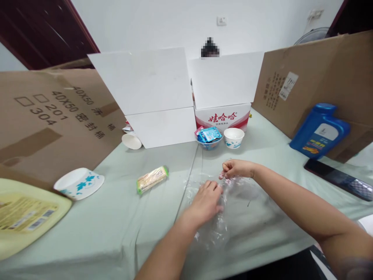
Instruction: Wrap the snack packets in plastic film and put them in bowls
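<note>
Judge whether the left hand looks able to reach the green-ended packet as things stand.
Likely yes: nothing visible stands between the left hand and the green-ended packet, though that hand is now at the clear plastic.

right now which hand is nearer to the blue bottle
Right. The right hand is to the left of the blue bottle, apart from it; the left hand is farther left, at the clear plastic.

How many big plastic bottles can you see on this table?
2: a blue bottle at the right, by the brown cardboard, and a yellow bottle cut off by the left edge. Others could be hidden behind the boxes.
</note>
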`<state>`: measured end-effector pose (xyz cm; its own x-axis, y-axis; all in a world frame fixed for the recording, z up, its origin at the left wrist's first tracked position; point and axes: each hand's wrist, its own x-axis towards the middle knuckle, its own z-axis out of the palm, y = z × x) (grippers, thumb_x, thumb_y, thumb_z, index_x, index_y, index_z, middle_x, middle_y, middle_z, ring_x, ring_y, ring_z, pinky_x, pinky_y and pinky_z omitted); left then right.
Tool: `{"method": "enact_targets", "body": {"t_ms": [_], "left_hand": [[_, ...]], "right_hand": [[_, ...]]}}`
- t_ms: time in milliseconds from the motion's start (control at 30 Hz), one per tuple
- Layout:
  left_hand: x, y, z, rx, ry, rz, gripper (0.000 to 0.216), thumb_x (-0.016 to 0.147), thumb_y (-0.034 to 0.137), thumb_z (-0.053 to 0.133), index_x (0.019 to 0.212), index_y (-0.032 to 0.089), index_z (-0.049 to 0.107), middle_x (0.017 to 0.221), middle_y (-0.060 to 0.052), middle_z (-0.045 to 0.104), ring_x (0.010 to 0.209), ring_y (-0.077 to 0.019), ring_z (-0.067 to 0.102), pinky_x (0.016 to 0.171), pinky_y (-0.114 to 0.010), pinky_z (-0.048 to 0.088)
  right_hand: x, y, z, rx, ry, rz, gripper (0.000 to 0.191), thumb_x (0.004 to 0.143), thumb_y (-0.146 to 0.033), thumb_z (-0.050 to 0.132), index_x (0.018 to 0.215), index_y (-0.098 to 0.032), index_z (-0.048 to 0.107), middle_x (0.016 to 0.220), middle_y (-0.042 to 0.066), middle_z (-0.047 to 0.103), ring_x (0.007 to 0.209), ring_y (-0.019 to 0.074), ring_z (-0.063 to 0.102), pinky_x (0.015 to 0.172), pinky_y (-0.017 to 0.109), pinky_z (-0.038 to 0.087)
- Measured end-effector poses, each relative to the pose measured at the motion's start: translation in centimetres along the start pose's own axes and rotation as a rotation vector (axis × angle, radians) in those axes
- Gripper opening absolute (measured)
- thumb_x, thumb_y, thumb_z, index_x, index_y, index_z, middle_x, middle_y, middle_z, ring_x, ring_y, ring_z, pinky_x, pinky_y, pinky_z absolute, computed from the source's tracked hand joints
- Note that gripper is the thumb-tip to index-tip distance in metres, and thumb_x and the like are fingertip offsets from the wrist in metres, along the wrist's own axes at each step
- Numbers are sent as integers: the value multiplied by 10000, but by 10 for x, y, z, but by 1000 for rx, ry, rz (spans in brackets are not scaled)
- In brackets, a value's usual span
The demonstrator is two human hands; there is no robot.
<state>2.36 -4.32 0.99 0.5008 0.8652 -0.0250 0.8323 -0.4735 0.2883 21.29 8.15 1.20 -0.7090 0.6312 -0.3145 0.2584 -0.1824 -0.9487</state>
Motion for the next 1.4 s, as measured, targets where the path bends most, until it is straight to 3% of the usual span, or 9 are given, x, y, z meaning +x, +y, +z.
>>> {"method": "enact_targets", "body": {"t_ms": [133,400,500,633,800,967,1100,1200,1400], "left_hand": [[-2,-2,1,-92,-57,101,559,771,213,701,1289,261,496,1464,-59,420,1365,-279,342,1127,-441,294],[-3,-5,4,-57,-76,20,682,773,294,666,1403,246,411,1484,-106,403,1394,-307,309,1146,-491,251],[-4,-2,3,-15,-5,32,700,765,261,654,1416,265,394,1502,-94,378,1383,-320,323,1135,-495,265],[-8,7,1,57,131,157,614,819,95,505,1403,264,420,1473,-74,426,1371,-288,347,1133,-464,266],[-6,16,2,86,28,225,506,855,85,475,1333,249,493,1357,-74,538,1287,-276,435,1065,-434,362],[-3,17,8,138,12,202,304,903,147,468,1155,231,618,1292,-82,563,1280,-292,422,1055,-469,361],[-7,15,11,73,16,190,445,834,126,537,1254,268,580,1434,-67,451,1352,-328,331,1092,-506,325],[-9,12,13,13,-60,194,683,771,51,528,1373,368,462,1514,-8,359,1393,-353,267,1100,-540,314],[-11,14,16,-1,-157,230,732,785,21,459,1399,416,414,1543,24,317,1425,-419,159,1089,-643,260]], "right_hand": [[-1,3,-17,45,160,-51,398,477,-274,788,687,-192,460,777,0,666,573,80,553,491,188,380],[-18,-4,-60,-108,467,12,320,646,-387,777,780,-200,555,779,22,654,631,109,597,513,202,428],[-20,1,-49,-215,431,101,332,658,-445,786,727,-184,592,708,30,643,563,118,572,456,212,406],[-16,3,-25,-295,369,122,379,694,-536,746,694,-178,621,658,20,626,528,104,518,433,206,389],[-16,-6,-17,-178,161,238,546,756,-702,580,862,-171,652,831,74,699,542,117,555,422,218,392],[-16,-5,-20,-87,-63,169,358,585,-399,840,764,-153,651,611,-27,625,513,73,536,459,170,390],[-16,-1,-14,-4,-75,139,357,539,-323,845,684,-155,565,822,32,707,713,136,658,622,229,499],[-13,1,-10,160,-83,80,415,491,-240,849,662,-165,478,915,95,722,761,202,695,618,272,513],[-3,5,-15,350,270,-128,419,566,-157,777,722,-206,391,771,-52,676,699,82,664,582,150,445]]}}
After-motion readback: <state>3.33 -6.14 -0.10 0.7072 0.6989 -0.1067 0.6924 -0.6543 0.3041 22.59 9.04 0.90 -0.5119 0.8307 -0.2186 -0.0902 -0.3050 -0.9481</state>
